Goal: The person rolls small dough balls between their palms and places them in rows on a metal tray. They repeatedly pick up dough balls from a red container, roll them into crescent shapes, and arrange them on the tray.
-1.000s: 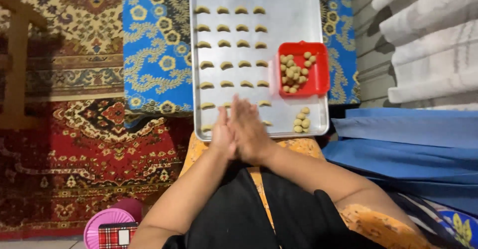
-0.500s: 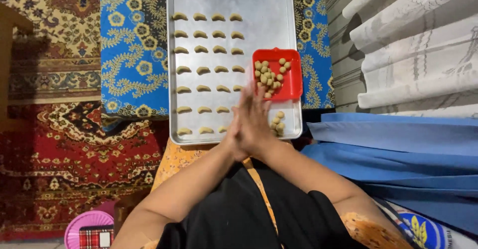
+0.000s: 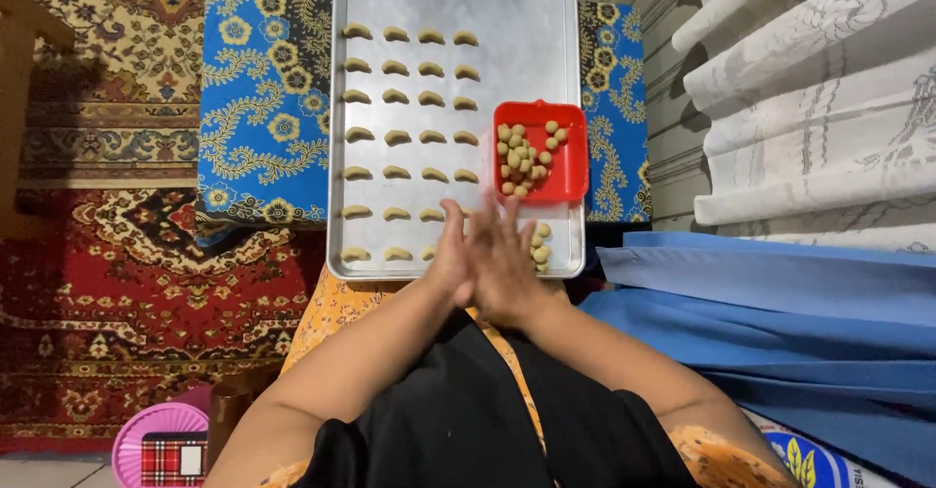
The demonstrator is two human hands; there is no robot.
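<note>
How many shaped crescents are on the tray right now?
26 crescents visible: five full rows of four at the far end of the tray, then three in each of the two nearest rows. The hands may hide more.

both bare forearms come in from the lower corners and meet at the middle, elbows spread wide. the left hand [image 3: 450, 254] and the right hand [image 3: 507, 264] are pressed palm to palm — fingers stretched out flat and pointing away from the body, the right one lying slightly over the left. the fingertips look blurred. wrists sit close together, nearly touching — whether anything lies between the palms cannot be seen.
</note>
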